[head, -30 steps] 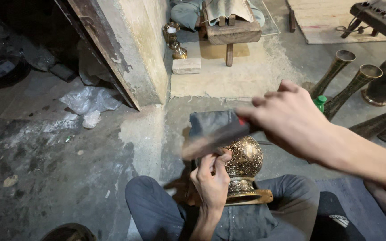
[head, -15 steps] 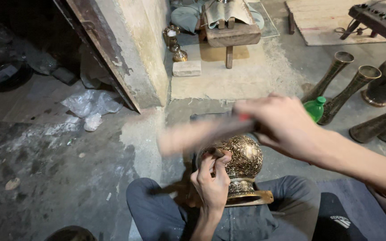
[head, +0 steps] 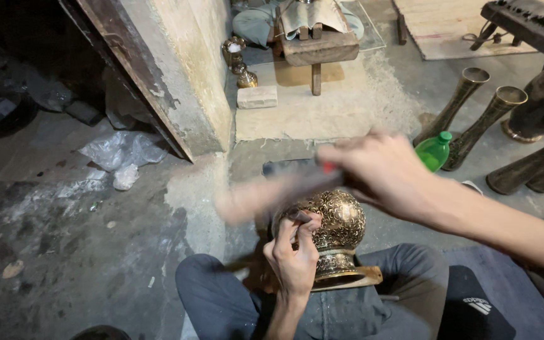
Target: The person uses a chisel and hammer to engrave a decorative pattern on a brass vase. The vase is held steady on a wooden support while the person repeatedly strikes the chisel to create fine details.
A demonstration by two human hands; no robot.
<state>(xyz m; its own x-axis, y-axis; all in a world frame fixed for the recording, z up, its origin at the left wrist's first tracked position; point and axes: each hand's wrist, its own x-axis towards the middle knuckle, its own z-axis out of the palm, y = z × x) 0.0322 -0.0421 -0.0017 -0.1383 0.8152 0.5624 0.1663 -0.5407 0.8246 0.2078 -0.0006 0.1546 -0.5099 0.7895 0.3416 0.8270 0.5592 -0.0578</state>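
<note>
A: Where is the vase [head: 335,230]?

B: On the person's lap, between the knees, standing upright on a flat wooden piece [head: 354,280]. It is round, brass-coloured, covered in fine engraved pattern.

A: And the left hand [head: 294,255]?

B: It rests against the vase's left side, its grip pinched together on a thin punch [head: 298,216] whose tip touches the metal.

A: The right hand [head: 382,170]?

B: Raised above the vase, its grip clamped on a mallet [head: 266,195] that reaches out to the left. The mallet is blurred, so its head is hard to make out; a red spot shows near the fingers.

A: What lies around?

B: A green bottle [head: 434,151] on the floor just behind the right hand, two tall slim vases [head: 467,101] beside it, darker vessels at the right edge. Farther back, a wooden block [head: 319,47] and a pale brick [head: 257,97] by the wall. Crumpled plastic [head: 121,151] lies on the floor at the left.
</note>
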